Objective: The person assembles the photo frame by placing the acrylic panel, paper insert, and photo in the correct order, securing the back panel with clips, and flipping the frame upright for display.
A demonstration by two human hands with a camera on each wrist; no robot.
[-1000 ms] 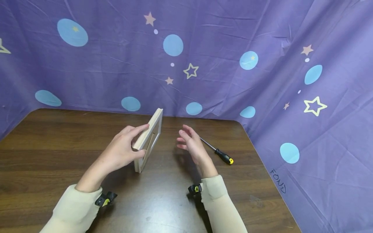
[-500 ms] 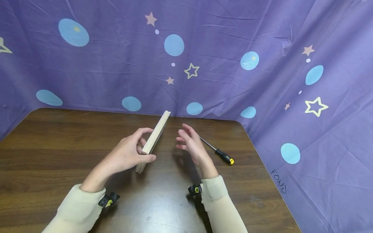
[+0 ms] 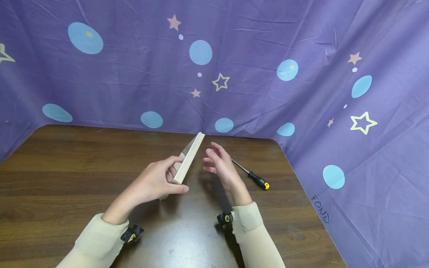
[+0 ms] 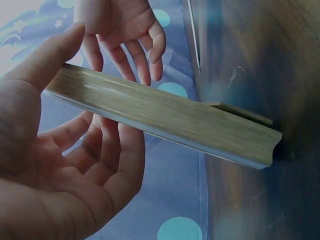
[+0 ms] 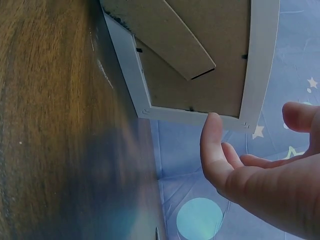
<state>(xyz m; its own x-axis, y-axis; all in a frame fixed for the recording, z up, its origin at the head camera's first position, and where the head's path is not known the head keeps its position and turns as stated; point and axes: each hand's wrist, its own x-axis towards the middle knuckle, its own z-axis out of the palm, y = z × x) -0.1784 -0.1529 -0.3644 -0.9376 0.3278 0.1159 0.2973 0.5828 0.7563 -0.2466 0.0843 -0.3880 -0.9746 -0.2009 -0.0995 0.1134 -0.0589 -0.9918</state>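
My left hand (image 3: pixel 152 182) grips a pale wooden picture frame (image 3: pixel 190 159) by its near upper part, thumb on the right side and fingers on the left. The frame stands tilted on edge, a glossy front pane facing left. Its brown backboard (image 5: pixel 227 87), with a flap-like stand (image 5: pixel 175 42), shows in the right wrist view. Along the frame's narrow side (image 4: pixel 165 112) the left wrist view looks straight on. To the right, my right hand (image 3: pixel 225 171) hovers with relaxed fingers, holding nothing and apart from the frame.
A screwdriver (image 3: pixel 258 180) with a black and yellow handle lies right of my right hand on the brown wooden table (image 3: pixel 83 167). A purple curtain (image 3: pixel 248 33) with stars and blue dots hangs behind the table and along its right side.
My left hand has shifted right and slightly nearer, tilting the frame's top to the right. The backboard side has turned out of the head view and the front pane has come into sight. The right hand stays put.
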